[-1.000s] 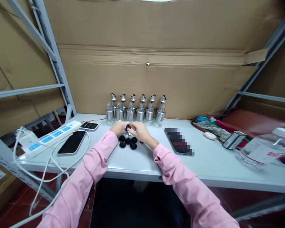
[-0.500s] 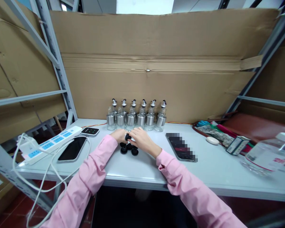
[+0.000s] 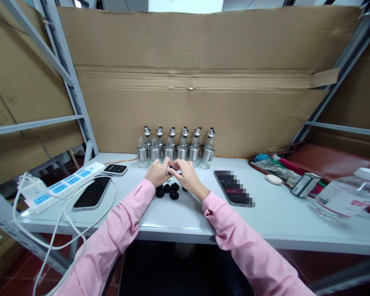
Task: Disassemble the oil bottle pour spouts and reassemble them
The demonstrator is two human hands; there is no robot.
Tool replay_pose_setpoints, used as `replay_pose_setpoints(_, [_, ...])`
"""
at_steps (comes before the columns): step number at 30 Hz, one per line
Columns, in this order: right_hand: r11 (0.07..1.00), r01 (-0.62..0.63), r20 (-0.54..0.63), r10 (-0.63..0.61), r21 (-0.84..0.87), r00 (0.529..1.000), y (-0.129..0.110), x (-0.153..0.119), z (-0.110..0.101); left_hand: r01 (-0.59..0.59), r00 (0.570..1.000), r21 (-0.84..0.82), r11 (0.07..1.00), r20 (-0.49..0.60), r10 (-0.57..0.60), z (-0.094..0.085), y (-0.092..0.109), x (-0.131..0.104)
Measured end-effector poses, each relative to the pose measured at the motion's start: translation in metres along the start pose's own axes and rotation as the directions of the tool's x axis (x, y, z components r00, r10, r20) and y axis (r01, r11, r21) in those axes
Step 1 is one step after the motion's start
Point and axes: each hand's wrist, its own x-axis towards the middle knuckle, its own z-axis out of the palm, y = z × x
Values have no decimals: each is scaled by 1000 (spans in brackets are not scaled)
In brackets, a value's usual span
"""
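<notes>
L hand & R hand together over mid desk, fingers closed on a small dark part btwn them; mostly hidden, can't tell exact shape. Black caps lie loose on desk just below hands, twd front edge. Behind hands, upright: row of glass bottles w/ metal sleeves; pour spouts stick up right behind. L side: power strip, white cable, dark-screen phone. R side: 2nd phone, partly pixelated, & big plastic jug.
</notes>
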Motion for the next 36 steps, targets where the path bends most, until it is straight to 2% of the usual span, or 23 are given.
replay_pose_setpoints(2, [998, -61, 50, 61, -4, 997, 0, 1, 3, 3, 1000, 30, 1000, -4, -2, 0, 0, 0])
replay_pose_setpoints(5, [998, -46, 83, 41, 54, 996, 0, 2, 8, -20, 1000, 42, 999, -1, 20, -2, -5, 1])
replay_pose_setpoints(9, [996, 59, 24, -60, 69, 998, 2, 2, 7, -37, 999, 20, 999, 17, 36, -1, -14, 2])
replay_pose_setpoints(12, [977, 205, 7, -205, -65, 979, 4, 3, 2, -25, 999, 5, 1000, 29, 24, -1, -19, 4])
replay_pose_setpoints(15, [917, 330, 11, -336, -226, 942, 6, 5, -3, -6, 1000, -7, 1000, 17, 7, 0, -20, 6])
replay_pose_setpoints(18, [874, 375, 22, -387, -308, 922, 7, 7, -6, 9, 999, -79, 997, 43, -6, 1, -21, 8])
replay_pose_setpoints(22, [867, 425, 73, -421, -260, 904, 11, 6, -11, 16, 989, -250, 968, 143, 21, 3, -29, 9])
replay_pose_setpoints(24, [894, 400, 27, -403, -202, 915, 15, 4, -16, 69, 988, -267, 961, 152, -29, 2, -39, 7])
replay_pose_setpoints(27, [957, 273, -159, -287, -102, 945, 22, 2, -21, 202, 978, -282, 938, 110, -177, 1, -57, 4])
replay_pose_setpoints(29, [975, 215, -211, -221, -49, 952, 26, 2, -19, 241, 970, -297, 924, 90, -224, 5, -65, 3])
replay_pose_setpoints(36, [985, 164, 67, -167, 59, 984, 26, -2, 3, 208, 978, -317, 925, 54, -201, 37, -68, 1])
